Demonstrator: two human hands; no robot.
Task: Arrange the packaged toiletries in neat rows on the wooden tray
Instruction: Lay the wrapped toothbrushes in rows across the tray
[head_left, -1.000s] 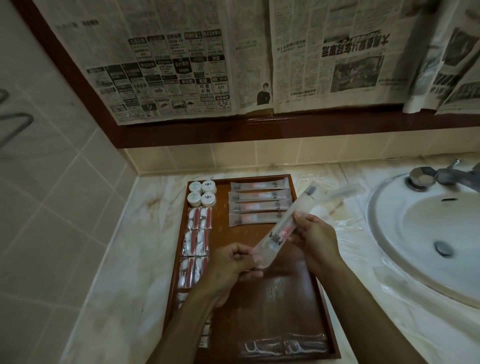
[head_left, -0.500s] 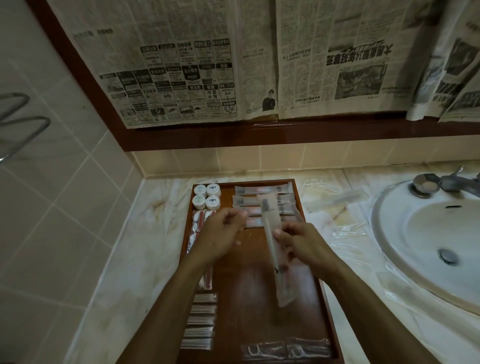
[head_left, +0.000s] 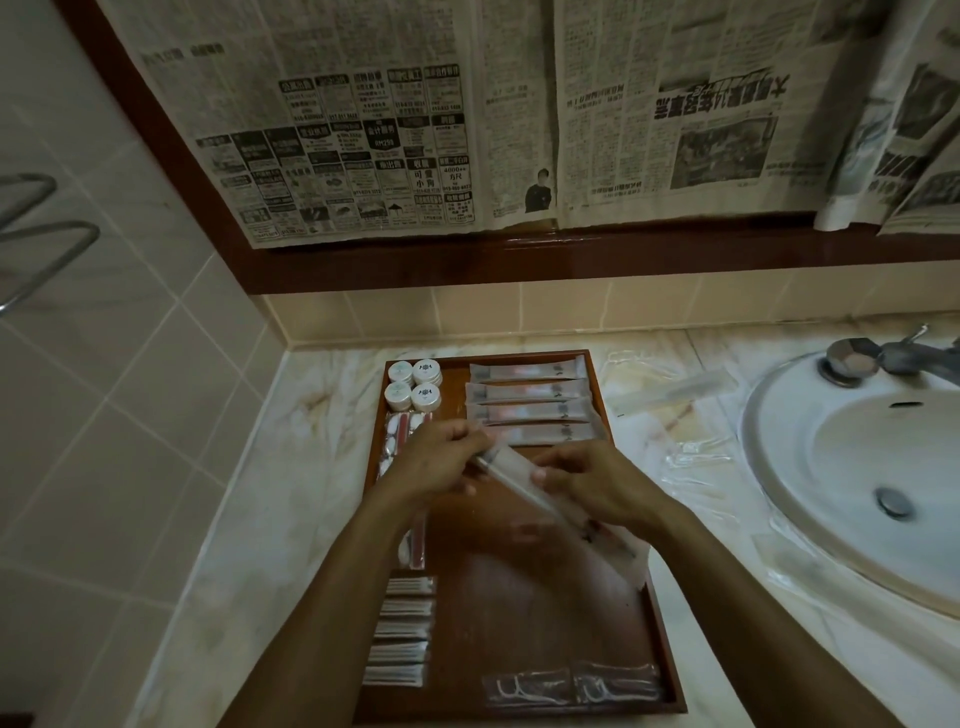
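Note:
A wooden tray (head_left: 524, 613) lies on the marble counter. Both hands hold one long clear toothbrush packet (head_left: 519, 480) slanted over the tray's middle. My left hand (head_left: 441, 460) pinches its upper left end, and my right hand (head_left: 597, 486) grips it further down. Behind it several like packets (head_left: 530, 402) lie in a row at the tray's back right. Small white round jars (head_left: 413, 384) stand at the back left. Red and white sachets (head_left: 397, 436), flat white packets (head_left: 400, 631) and clear floss packets (head_left: 571, 688) fill the left side and front.
More clear packets (head_left: 680, 389) lie loose on the counter between tray and white sink (head_left: 841, 478), with a tap (head_left: 893, 356) at the back. Newspaper (head_left: 467, 130) covers the mirror above. Tiled wall and a metal rail (head_left: 47, 244) stand at the left.
The packet has swung from pointing up right, through upright, to slanting down right, and it sits lower over the tray. My left hand went from its lower end up to its upper left end.

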